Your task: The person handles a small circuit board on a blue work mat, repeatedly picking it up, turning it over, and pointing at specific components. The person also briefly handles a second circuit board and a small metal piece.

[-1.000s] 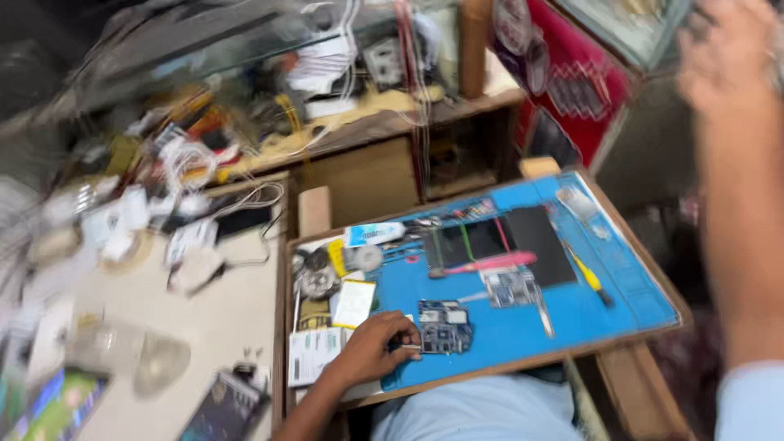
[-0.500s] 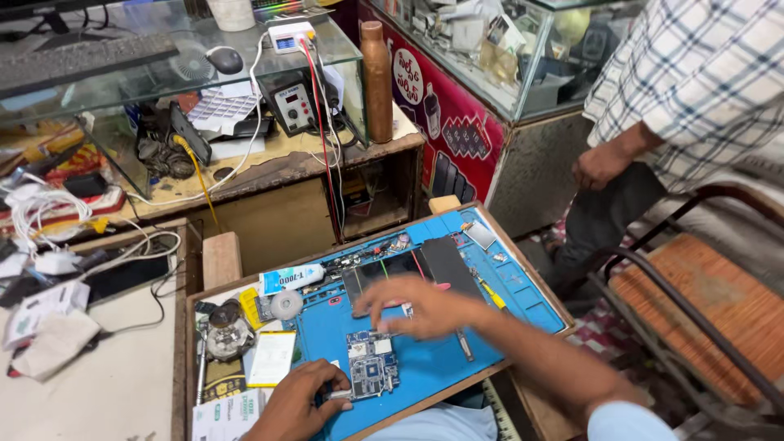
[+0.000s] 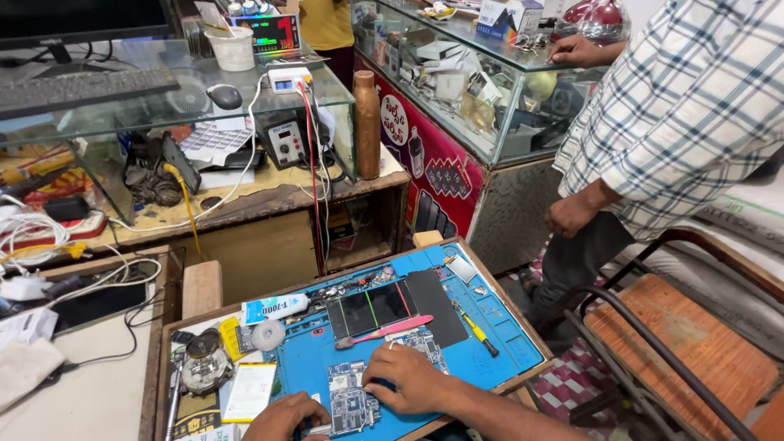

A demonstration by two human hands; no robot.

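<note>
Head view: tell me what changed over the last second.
The right hand came down from high at the right and across the blue work mat; it now rests flat beside the circuit board. The left hand slid toward the mat's near edge, fingers at the board's lower corner. The view swung right, bringing in a bystander in a checked shirt. The board, the pink pry tool and the opened phone stayed put.

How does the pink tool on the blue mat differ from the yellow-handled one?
The pink tool lies across the opened phone, near the right hand; the yellow-handled screwdriver lies on the bare blue mat, farther right. The pink one looks flat and longer, the screwdriver shorter with a dark tip. Both are slim hand tools, and neither hand holds them.
</note>
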